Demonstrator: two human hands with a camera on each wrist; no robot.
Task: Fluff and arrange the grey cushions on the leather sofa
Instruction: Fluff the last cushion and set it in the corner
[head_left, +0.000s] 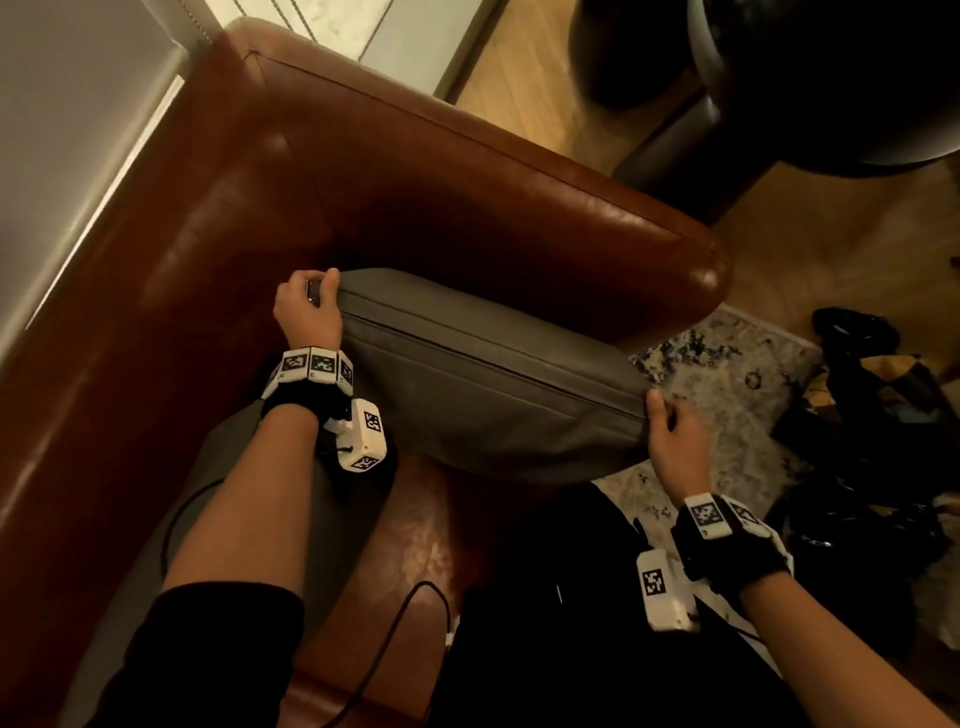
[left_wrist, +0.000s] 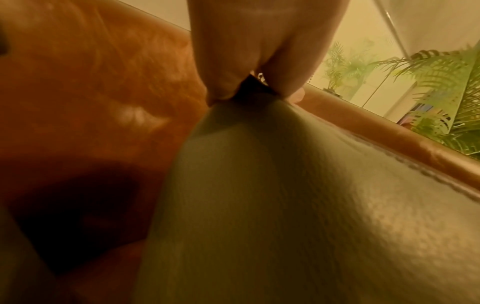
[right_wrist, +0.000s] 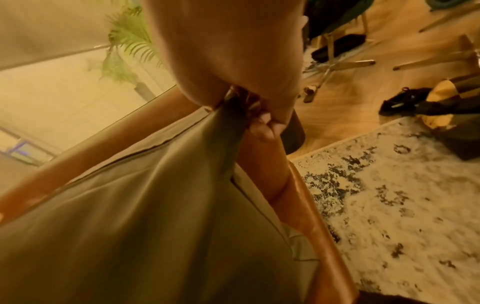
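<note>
A grey cushion (head_left: 483, 379) hangs lifted over the seat of the brown leather sofa (head_left: 363, 166), close to its armrest. My left hand (head_left: 306, 312) pinches the cushion's far left corner. My right hand (head_left: 670, 431) grips the near right corner. In the left wrist view the fingers (left_wrist: 233, 61) close on the corner of the grey cushion (left_wrist: 285, 205). In the right wrist view the fingers (right_wrist: 267, 123) bunch the fabric of the cushion (right_wrist: 130, 205) at its corner. A second grey cushion (head_left: 234, 467) lies on the seat under my left forearm.
The sofa's armrest (head_left: 597, 228) runs just behind the cushion. A patterned rug (head_left: 727, 374) covers the wooden floor to the right, with dark bags (head_left: 872, 389) on it. A black cable (head_left: 415, 613) lies on the seat. A plant (left_wrist: 441, 92) stands beyond the sofa.
</note>
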